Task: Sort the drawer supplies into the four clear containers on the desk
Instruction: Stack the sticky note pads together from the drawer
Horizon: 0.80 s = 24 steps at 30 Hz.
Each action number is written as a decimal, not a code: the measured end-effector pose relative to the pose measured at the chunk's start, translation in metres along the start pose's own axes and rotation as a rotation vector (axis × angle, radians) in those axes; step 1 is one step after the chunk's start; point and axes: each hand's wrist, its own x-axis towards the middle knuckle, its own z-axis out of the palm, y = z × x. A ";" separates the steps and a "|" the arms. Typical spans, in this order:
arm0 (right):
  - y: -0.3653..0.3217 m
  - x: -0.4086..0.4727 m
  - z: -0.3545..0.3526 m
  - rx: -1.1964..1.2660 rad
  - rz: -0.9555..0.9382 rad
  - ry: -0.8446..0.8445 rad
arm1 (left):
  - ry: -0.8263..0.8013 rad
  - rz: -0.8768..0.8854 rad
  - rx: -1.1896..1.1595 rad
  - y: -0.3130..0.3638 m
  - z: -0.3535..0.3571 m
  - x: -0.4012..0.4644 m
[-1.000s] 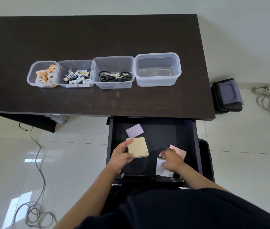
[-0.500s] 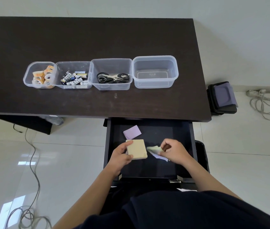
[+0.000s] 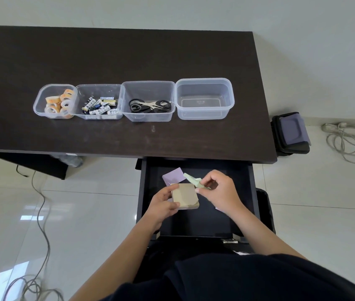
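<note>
Head view: over the open dark drawer [image 3: 196, 222], the left hand [image 3: 161, 204] grips a thick tan sticky-note pad [image 3: 185, 195], thumb on top and fingers wrapped under its left edge. The right hand [image 3: 220, 192] pinches a pale green pad of notes [image 3: 194, 181] between thumb and forefinger, just above the tan pad's far right corner; most of the green pad is hidden by the fingers, and whether the two pads touch cannot be told. A purple sticky-note pad [image 3: 173, 175] lies on the drawer floor behind them, its near corner covered by the tan pad. A small white scrap peeks out under the right wrist, too hidden to identify.

On the dark desk [image 3: 129, 57] stand four clear containers in a row: the leftmost [image 3: 40, 105] holds tape rolls [image 3: 60, 103], the next [image 3: 81, 92] batteries [image 3: 100, 105], the third [image 3: 148, 85] scissors [image 3: 149, 105], and the rightmost container [image 3: 204, 82] holds nothing. Battery labels are too small to read.
</note>
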 end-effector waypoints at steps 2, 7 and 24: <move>0.000 -0.005 0.012 -0.030 -0.042 -0.002 | -0.021 -0.001 -0.040 0.002 0.002 -0.001; 0.007 -0.013 0.028 -0.058 -0.018 -0.089 | -0.040 0.017 -0.096 0.005 0.005 0.000; 0.016 -0.006 0.020 0.120 0.298 0.075 | -0.046 0.043 -0.160 0.011 0.007 -0.004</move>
